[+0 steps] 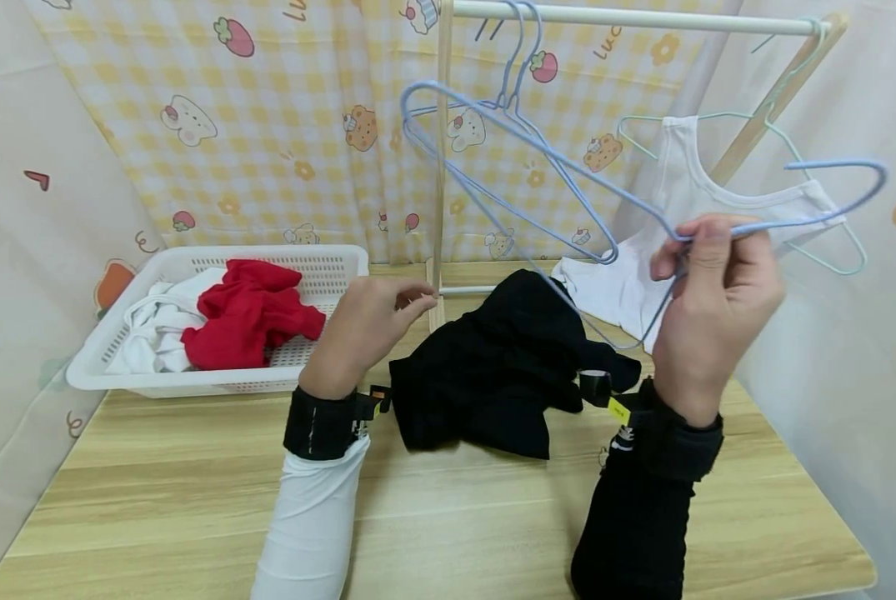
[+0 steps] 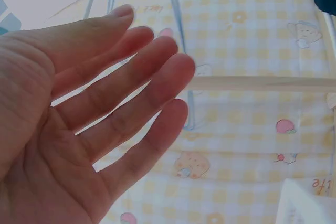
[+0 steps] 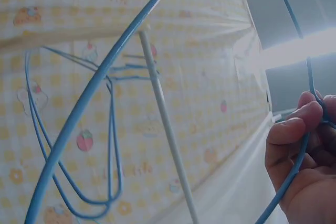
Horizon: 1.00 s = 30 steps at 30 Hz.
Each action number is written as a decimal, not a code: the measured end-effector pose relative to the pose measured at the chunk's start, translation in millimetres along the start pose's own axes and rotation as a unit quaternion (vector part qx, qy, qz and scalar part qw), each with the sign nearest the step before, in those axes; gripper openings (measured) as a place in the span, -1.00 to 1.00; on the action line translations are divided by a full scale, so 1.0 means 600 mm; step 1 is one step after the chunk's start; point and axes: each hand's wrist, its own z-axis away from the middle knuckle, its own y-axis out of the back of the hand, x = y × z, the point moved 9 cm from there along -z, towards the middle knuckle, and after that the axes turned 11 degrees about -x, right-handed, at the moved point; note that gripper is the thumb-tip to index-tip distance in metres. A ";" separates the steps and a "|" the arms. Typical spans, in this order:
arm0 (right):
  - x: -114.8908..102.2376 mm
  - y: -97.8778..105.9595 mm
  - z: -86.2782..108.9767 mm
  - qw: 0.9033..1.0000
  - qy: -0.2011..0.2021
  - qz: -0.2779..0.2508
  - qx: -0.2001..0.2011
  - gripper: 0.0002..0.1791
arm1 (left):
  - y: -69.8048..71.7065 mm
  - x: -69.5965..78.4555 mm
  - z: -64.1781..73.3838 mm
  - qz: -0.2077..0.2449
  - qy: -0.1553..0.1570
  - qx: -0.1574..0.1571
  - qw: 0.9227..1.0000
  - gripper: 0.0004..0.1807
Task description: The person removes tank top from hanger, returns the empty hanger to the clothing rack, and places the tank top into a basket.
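My right hand [image 1: 718, 292] pinches a blue clothes hanger [image 1: 605, 177] at its neck, thumb and fingers round the wire. The hanger is held up in the air, tilted, its hook toward the right and its long body reaching left. In the right wrist view the fingers [image 3: 307, 116] grip the hanger wire [image 3: 79, 108]. My left hand [image 1: 368, 329] is raised with nothing in it, its fingers loosely extended in the left wrist view. Below and between the hands a crumpled black garment [image 1: 485, 375] lies on the wooden table.
A white basket [image 1: 335, 258] with red [image 1: 248, 317] and white clothes [image 1: 158, 325] stands at the left. Behind, a rack rail [image 1: 643, 17] bears two more blue hangers [image 1: 560, 167] and a green hanger [image 1: 860, 250] with a white tank top [image 1: 680, 192]. A wooden upright [image 1: 442, 150] rises beside the left hand.
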 end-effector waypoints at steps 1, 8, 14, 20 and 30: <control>-0.005 0.008 -0.003 1.000 0.007 -0.003 0.015 -0.76 | 0.007 0.001 0.003 0.005 -0.003 0.012 1.000 -0.77; -0.037 0.067 -0.017 0.994 0.045 0.021 0.100 -0.73 | 0.047 0.012 0.027 0.028 -0.026 0.067 0.997 -0.68; -0.050 0.115 -0.023 0.987 0.055 0.088 0.122 -0.76 | 0.065 0.018 0.041 0.034 -0.043 0.090 0.994 -0.69; -0.035 0.134 -0.031 0.986 0.023 0.140 0.091 -0.75 | 0.060 0.015 0.038 0.044 -0.037 0.080 0.995 -0.65; 0.062 0.137 -0.042 0.967 -0.122 0.224 -0.003 -0.91 | 0.049 0.021 0.032 0.049 -0.037 0.053 0.997 -0.63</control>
